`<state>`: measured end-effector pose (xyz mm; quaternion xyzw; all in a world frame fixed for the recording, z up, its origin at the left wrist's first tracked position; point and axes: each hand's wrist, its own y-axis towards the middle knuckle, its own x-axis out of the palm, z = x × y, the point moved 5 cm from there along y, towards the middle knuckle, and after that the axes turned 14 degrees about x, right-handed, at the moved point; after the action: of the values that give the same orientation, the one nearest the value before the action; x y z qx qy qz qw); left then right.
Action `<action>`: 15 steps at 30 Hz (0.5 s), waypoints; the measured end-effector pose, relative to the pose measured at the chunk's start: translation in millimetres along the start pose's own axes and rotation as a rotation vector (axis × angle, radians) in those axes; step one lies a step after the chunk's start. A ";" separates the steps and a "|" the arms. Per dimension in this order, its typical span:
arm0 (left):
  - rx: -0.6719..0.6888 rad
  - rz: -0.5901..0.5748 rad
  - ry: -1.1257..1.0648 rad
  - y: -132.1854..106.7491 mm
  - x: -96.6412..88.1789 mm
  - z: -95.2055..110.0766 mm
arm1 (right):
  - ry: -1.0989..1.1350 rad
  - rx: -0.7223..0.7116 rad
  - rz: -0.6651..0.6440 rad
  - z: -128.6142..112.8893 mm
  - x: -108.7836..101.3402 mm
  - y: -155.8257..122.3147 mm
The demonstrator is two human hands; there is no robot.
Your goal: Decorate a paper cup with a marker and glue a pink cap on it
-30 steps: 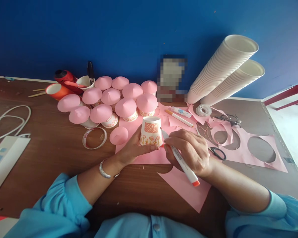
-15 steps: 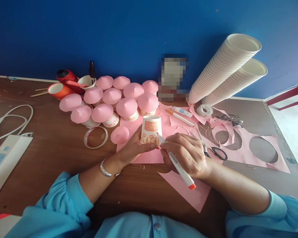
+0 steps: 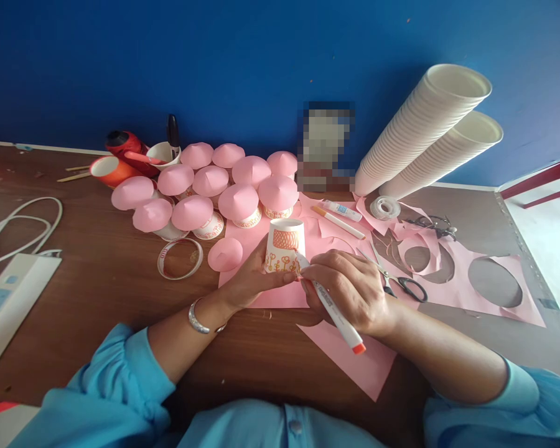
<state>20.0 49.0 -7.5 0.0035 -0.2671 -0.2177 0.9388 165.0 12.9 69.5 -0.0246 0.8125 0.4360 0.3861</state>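
Note:
My left hand [image 3: 254, 274] is closed around a small white paper cup [image 3: 282, 252], held upside down. On the cup are an orange cross-hatched rectangle and a row of orange-yellow flowers below it. My right hand [image 3: 348, 286] pinches a white marker pen [image 3: 335, 314] with an orange end, its tip at the lower right edge of the hatched patch. Behind the cup stand several finished-looking cups with pink paper cone tops [image 3: 239, 202]. One loose pink cone [image 3: 225, 254] lies left of my left hand.
Two tall stacks of white paper cups [image 3: 422, 127] lean at the back right. Scissors [image 3: 401, 283], cut pink paper [image 3: 476, 280], a second marker [image 3: 338, 222], a glue bottle [image 3: 343, 210] and tape [image 3: 385, 208] lie right. A tape ring [image 3: 180, 275] and power strip [image 3: 21, 305] lie left.
The cup has tilted and shifted very slightly to the right in my left hand. The marker's rear end has moved slightly up and left as its tip stays at the hatched patch.

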 end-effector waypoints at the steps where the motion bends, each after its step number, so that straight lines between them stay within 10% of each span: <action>1: -0.001 0.004 0.003 -0.2 -0.5 -0.2 | -0.004 0.001 0.001 0.2 0.2 -0.1; 15: 0.002 -0.004 0.004 -1.1 -3.6 -3.6 | -0.045 0.019 0.008 4.2 -1.5 1.4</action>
<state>18.5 49.1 -12.5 0.0054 -0.2657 -0.2191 0.9388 168.0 16.4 70.1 -0.0077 0.8078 0.4302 0.4029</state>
